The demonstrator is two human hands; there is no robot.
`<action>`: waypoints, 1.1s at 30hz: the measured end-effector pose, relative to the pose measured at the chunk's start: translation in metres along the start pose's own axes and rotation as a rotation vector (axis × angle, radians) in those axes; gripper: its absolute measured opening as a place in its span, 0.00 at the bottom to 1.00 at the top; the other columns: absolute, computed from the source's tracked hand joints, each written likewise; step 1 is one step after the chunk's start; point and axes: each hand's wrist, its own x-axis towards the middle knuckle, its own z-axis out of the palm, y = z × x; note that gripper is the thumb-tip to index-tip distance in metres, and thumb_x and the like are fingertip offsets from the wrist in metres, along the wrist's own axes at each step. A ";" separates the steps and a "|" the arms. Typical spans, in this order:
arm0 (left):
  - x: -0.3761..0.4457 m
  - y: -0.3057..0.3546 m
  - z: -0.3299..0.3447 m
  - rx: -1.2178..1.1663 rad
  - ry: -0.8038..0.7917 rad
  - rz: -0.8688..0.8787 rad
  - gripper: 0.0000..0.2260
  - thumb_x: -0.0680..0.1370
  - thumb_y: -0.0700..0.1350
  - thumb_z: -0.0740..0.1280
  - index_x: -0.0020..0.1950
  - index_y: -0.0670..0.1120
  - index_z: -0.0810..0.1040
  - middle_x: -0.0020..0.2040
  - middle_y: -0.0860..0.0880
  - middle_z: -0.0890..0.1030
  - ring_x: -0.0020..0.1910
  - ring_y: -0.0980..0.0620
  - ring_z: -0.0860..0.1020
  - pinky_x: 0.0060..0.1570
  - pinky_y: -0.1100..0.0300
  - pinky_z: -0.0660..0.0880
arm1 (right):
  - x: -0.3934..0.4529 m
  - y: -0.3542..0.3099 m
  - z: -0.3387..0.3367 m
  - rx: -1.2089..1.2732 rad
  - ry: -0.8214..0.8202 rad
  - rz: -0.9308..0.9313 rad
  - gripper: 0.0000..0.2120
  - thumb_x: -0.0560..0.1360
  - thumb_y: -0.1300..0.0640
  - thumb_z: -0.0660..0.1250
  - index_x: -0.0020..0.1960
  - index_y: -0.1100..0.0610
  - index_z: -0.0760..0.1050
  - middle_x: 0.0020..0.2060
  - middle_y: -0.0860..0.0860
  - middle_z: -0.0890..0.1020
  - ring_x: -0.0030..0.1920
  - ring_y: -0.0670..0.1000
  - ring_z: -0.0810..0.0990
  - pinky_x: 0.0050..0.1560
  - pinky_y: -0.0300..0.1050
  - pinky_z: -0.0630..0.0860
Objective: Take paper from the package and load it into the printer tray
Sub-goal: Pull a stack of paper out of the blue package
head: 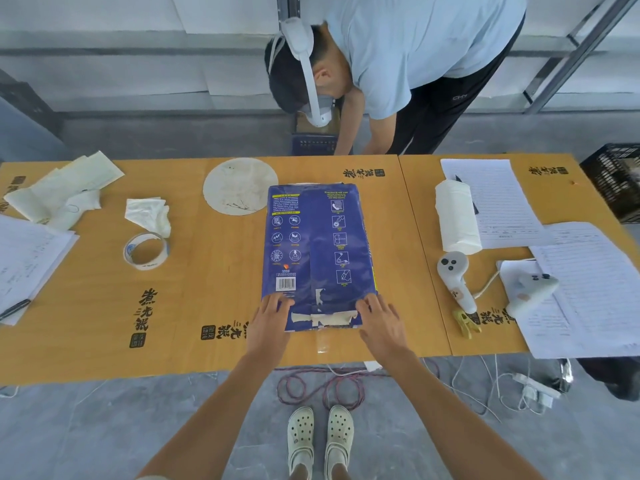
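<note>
Both hands, left hand (268, 318) and right hand (382, 323), rest with fingers spread flat, grasping nothing, on the near end of the blue paper package (317, 251) at frame center on the table (214, 271); the task looks barely begun, no printer visible.

The orange wood-grain counter (207, 306) is carrying a blue paper package (317, 251), a clear tape roll (145, 251), a white tissue roll (455, 218), two white controllers (453, 275), and lined sheets (588, 289).

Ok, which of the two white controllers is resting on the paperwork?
The farther-right controller, lying on the lined sheets. The other controller, beside the paper towel roll, lies on bare table.
</note>
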 end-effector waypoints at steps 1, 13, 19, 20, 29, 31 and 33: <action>0.000 0.000 0.001 -0.010 0.010 0.000 0.25 0.69 0.36 0.68 0.64 0.49 0.70 0.64 0.50 0.70 0.62 0.51 0.70 0.51 0.60 0.73 | 0.001 0.000 0.000 0.003 0.015 -0.012 0.18 0.70 0.64 0.68 0.59 0.58 0.73 0.58 0.55 0.75 0.60 0.56 0.74 0.56 0.50 0.72; -0.012 -0.007 -0.004 -0.178 0.071 -0.023 0.14 0.73 0.40 0.66 0.58 0.44 0.77 0.60 0.49 0.77 0.59 0.52 0.75 0.50 0.61 0.74 | 0.002 0.010 -0.004 0.028 0.165 -0.107 0.16 0.58 0.62 0.78 0.46 0.58 0.80 0.43 0.51 0.83 0.44 0.52 0.83 0.43 0.44 0.80; -0.013 -0.011 -0.011 -0.381 0.115 -0.108 0.06 0.74 0.37 0.65 0.48 0.41 0.81 0.46 0.45 0.82 0.44 0.49 0.79 0.40 0.63 0.71 | -0.007 0.013 -0.011 0.079 0.201 -0.028 0.05 0.65 0.62 0.73 0.32 0.56 0.79 0.24 0.50 0.80 0.25 0.53 0.78 0.24 0.36 0.69; -0.013 -0.012 -0.012 -0.431 0.126 -0.141 0.05 0.75 0.37 0.65 0.46 0.41 0.81 0.43 0.45 0.82 0.41 0.49 0.79 0.37 0.66 0.70 | -0.007 0.016 -0.010 0.134 0.182 0.055 0.10 0.70 0.61 0.69 0.31 0.57 0.75 0.22 0.51 0.76 0.24 0.56 0.74 0.23 0.38 0.63; -0.003 -0.020 -0.026 -0.859 0.344 -0.502 0.06 0.74 0.36 0.67 0.49 0.41 0.76 0.36 0.50 0.80 0.33 0.55 0.77 0.30 0.65 0.70 | 0.007 0.040 -0.010 0.859 0.253 0.463 0.22 0.75 0.61 0.64 0.24 0.48 0.65 0.20 0.45 0.65 0.25 0.45 0.61 0.28 0.41 0.56; 0.002 -0.023 -0.030 -0.837 0.364 -0.504 0.08 0.74 0.35 0.65 0.48 0.43 0.69 0.39 0.45 0.79 0.34 0.50 0.76 0.30 0.61 0.70 | 0.012 0.045 -0.010 0.856 0.248 0.509 0.17 0.75 0.60 0.64 0.27 0.56 0.72 0.22 0.52 0.70 0.28 0.48 0.64 0.30 0.41 0.58; 0.008 -0.028 -0.033 -0.773 0.357 -0.483 0.06 0.73 0.32 0.64 0.46 0.42 0.69 0.40 0.43 0.79 0.38 0.45 0.77 0.35 0.58 0.71 | 0.016 0.049 -0.008 0.858 0.253 0.544 0.13 0.75 0.61 0.64 0.34 0.66 0.77 0.27 0.63 0.74 0.31 0.50 0.66 0.33 0.42 0.61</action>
